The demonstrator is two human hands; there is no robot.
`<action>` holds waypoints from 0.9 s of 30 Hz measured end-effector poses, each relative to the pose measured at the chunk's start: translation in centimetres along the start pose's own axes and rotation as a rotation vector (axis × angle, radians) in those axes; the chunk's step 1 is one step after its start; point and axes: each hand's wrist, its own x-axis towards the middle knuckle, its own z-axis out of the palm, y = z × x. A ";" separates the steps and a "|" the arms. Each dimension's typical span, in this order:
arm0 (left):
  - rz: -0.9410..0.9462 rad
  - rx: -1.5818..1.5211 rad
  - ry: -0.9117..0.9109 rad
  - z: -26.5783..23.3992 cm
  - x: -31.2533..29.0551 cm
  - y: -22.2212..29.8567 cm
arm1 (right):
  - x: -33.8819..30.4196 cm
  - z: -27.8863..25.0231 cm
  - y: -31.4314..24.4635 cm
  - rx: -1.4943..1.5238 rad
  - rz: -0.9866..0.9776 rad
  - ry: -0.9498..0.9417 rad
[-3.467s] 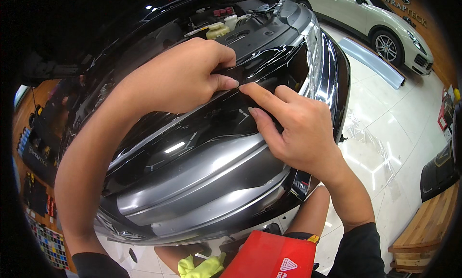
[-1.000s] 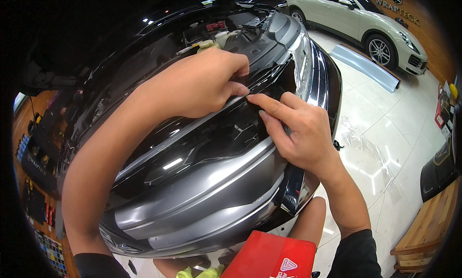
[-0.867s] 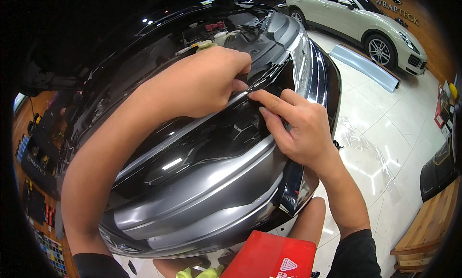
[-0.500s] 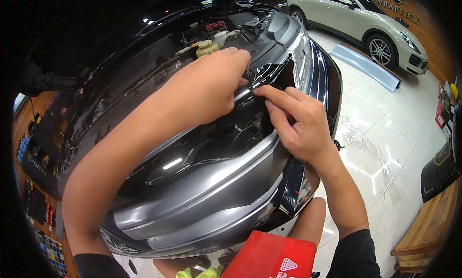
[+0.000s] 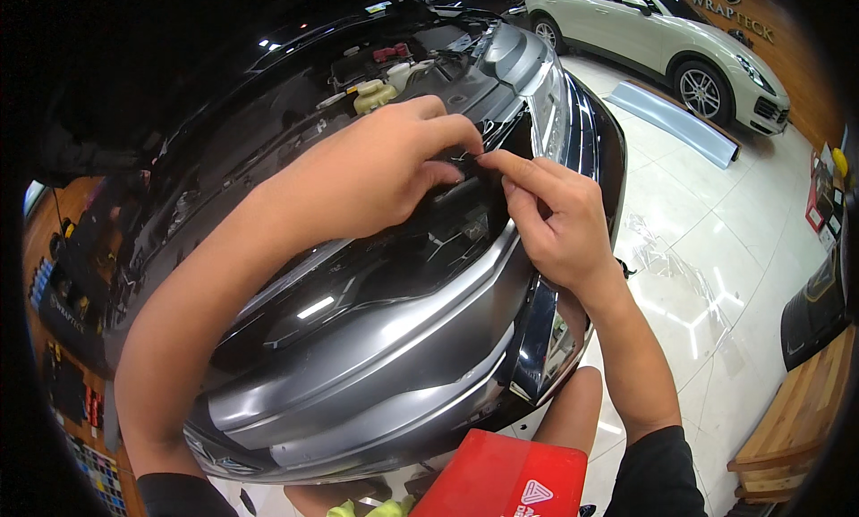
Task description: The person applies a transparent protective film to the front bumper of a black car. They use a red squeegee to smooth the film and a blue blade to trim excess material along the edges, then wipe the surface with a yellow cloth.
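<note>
My left hand [image 5: 385,173] reaches across the dark headlight [image 5: 394,258] of a grey car whose bonnet is up. Its thumb and fingers are pinched together at the lamp's upper corner, next to the grille [image 5: 573,123]. My right hand [image 5: 555,222] comes in from the right, its forefinger and thumb meeting the left fingertips there. Between the fingertips shows a thin edge of clear film [image 5: 470,156]; how far the film runs over the lamp I cannot tell. Below the lamp curves the grey bumper [image 5: 376,374].
The open engine bay [image 5: 394,70] has a pale yellow reservoir. A white car [image 5: 662,34] stands at the back right, with a light-blue panel [image 5: 671,119] on the glossy tiles. A wooden bench [image 5: 796,428] is at right, a red case [image 5: 501,477] by my knees, and tool racks [image 5: 63,356] at left.
Both hands have slid up along the headlight toward its upper corner by the grille. Their fingertips now meet in a pinch there; the view has shifted slightly.
</note>
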 end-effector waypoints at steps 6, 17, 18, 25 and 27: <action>-0.017 0.025 0.010 -0.3 1.1 -0.5 | -0.1 -0.1 0.6 0.041 0.010 0.001; 0.013 0.112 0.067 0.3 1.7 -0.3 | -0.3 0.1 0.7 -0.041 -0.029 0.005; -0.015 0.104 0.055 0.3 1.8 -0.3 | -0.3 0.1 0.8 -0.044 -0.037 0.006; -0.096 0.060 0.104 1.0 1.8 0.0 | -0.3 -0.1 0.8 -0.063 -0.072 -0.003; -0.108 0.070 0.109 1.1 1.8 0.1 | -0.3 -0.1 0.6 -0.063 -0.070 -0.011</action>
